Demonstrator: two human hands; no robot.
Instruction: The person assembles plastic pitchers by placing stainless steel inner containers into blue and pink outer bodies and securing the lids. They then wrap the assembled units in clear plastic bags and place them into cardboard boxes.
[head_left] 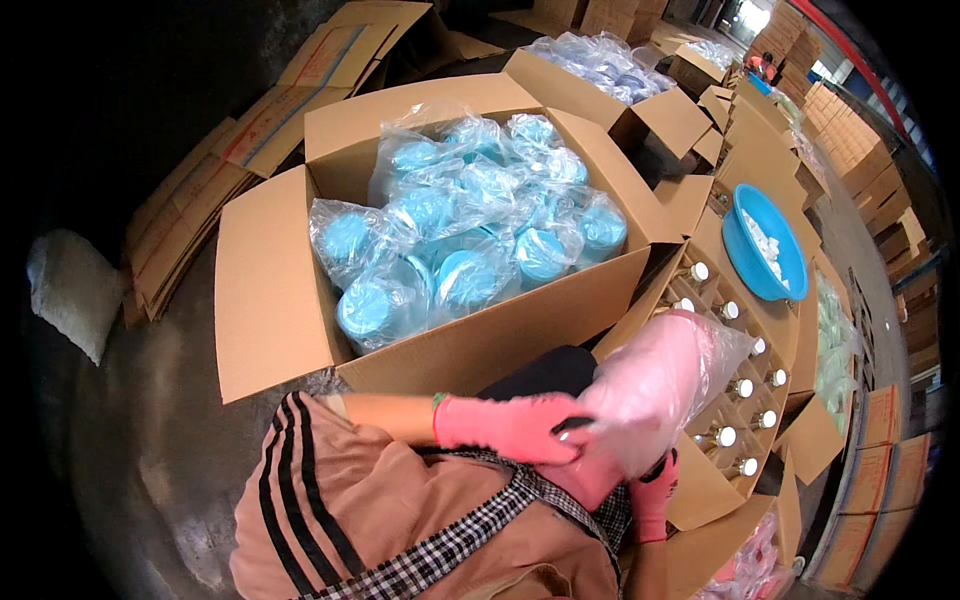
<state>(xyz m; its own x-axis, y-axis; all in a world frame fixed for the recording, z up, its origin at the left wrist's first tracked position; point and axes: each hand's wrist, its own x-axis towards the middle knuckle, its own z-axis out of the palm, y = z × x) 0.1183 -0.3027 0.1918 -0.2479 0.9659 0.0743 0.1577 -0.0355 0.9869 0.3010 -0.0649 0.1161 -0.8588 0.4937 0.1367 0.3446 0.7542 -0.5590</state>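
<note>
A pink rounded container [655, 375] in a clear plastic bag lies tilted across my lap, its far end over a carton of bottles. My left hand [510, 428], in a pink glove with dark fingertips, comes in from the left, its fingers closed at the bag's near side. From below, my right hand [652, 495], gloved the same way, curls round the near end; some of its fingers are hidden. Just beyond stand several clear bottles with white caps [740, 388] in the divided carton [690, 455].
Ahead of me an open carton [490, 325] holds several blue-lidded containers [465, 275] in clear bags. A blue basin [745, 245] with small white pieces rests at the right. Flattened cardboard [255, 125] leans at the left, beside a white sack [75, 290]. Pink bagged items [745, 565] fill a lower-right carton.
</note>
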